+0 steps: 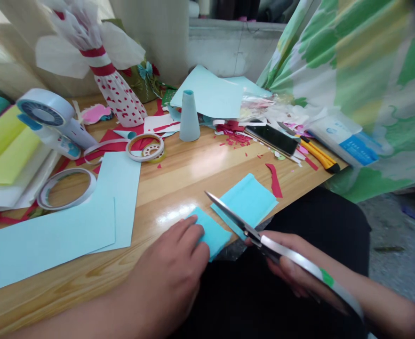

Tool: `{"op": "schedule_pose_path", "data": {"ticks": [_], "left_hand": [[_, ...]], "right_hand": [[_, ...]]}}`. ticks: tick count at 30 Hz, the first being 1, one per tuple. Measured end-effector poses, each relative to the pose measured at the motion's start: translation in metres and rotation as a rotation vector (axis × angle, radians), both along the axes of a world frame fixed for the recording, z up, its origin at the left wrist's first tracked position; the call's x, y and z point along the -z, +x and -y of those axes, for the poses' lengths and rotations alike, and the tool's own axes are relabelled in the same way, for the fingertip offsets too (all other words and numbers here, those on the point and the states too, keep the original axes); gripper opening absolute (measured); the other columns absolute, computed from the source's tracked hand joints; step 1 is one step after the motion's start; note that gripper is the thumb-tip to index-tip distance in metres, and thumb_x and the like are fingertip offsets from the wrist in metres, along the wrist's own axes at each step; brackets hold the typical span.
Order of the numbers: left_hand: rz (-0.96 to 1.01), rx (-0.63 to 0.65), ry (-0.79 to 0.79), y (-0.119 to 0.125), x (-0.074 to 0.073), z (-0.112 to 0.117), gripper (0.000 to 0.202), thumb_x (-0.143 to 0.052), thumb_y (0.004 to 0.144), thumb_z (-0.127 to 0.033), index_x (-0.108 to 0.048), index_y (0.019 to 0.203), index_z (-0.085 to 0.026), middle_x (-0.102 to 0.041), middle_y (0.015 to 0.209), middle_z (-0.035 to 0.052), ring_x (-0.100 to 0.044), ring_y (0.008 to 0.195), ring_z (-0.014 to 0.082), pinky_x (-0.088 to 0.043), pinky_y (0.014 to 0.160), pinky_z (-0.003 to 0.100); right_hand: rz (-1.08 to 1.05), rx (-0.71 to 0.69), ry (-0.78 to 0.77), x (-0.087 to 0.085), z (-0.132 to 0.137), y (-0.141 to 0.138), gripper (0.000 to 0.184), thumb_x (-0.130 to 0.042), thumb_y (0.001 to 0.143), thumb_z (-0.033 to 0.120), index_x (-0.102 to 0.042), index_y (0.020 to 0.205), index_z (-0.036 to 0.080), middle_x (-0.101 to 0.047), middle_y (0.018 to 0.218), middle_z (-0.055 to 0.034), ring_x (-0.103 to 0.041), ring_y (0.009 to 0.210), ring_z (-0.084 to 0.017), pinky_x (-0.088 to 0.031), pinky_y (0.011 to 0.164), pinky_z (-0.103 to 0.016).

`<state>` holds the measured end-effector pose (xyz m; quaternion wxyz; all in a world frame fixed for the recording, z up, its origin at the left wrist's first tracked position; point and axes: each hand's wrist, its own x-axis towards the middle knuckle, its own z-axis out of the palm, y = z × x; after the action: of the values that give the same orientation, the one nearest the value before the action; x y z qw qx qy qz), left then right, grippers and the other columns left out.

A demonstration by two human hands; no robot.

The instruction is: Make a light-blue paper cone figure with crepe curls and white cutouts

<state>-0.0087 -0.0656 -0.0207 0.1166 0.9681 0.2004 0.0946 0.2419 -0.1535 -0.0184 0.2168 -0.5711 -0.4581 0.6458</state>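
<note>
My left hand point(174, 263) rests at the table's front edge, fingers curled onto a small folded piece of bright blue crepe paper point(211, 233). My right hand point(289, 275) grips a pair of scissors point(251, 233) with pale handles. Their blades look closed together and point up and left, across the near-left corner of a second blue crepe paper stack point(247, 200). That stack lies at the table edge, right of the first piece. A narrow red paper strip point(274, 181) lies just beyond it.
Pale blue card strips point(48, 235) and tape rolls point(66, 188) lie on the left. A pale blue paper cone point(189, 117) stands mid-table, near a red-dotted wrapped cone point(121, 96). A phone point(274, 138) and a yellow cutter knife point(319, 154) lie at right among scraps.
</note>
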Motion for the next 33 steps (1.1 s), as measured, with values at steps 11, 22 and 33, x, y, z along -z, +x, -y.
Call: {"op": "schedule_pose_path", "data": {"ticks": [11, 22, 33], "left_hand": [[-0.233, -0.327, -0.117, -0.025, -0.024, -0.045, 0.014, -0.05, 0.077, -0.026, -0.056, 0.089, -0.021, -0.06, 0.108, 0.0087, -0.057, 0.097, 0.0257, -0.047, 0.082, 0.039], [-0.252, -0.626, -0.212, 0.004, -0.011, -0.084, 0.032, -0.055, 0.077, -0.037, -0.056, 0.105, -0.022, -0.062, 0.098, 0.0074, -0.058, 0.089, 0.0259, -0.041, 0.071, 0.034], [-0.076, -0.578, -0.533, 0.007, -0.022, -0.092, 0.009, -0.053, 0.071, -0.025, -0.045, 0.068, -0.02, -0.047, 0.066, -0.0033, -0.045, 0.063, 0.0147, -0.033, 0.058, 0.025]], "right_hand": [[0.922, 0.007, 0.57, -0.016, -0.063, 0.067, 0.052, -0.062, 0.072, 0.038, -0.057, 0.121, 0.02, -0.069, 0.104, -0.0084, -0.065, 0.088, -0.027, -0.05, 0.078, -0.037], [1.071, -0.267, 0.815, -0.002, -0.14, 0.103, 0.051, -0.054, 0.075, 0.025, -0.056, 0.125, 0.024, -0.062, 0.121, -0.0083, -0.061, 0.102, -0.026, -0.047, 0.085, -0.036], [1.171, -0.214, 1.032, 0.006, -0.134, 0.096, 0.037, -0.051, 0.082, 0.025, -0.062, 0.116, 0.016, -0.061, 0.11, -0.0142, -0.057, 0.098, -0.029, -0.047, 0.083, -0.041]]}}
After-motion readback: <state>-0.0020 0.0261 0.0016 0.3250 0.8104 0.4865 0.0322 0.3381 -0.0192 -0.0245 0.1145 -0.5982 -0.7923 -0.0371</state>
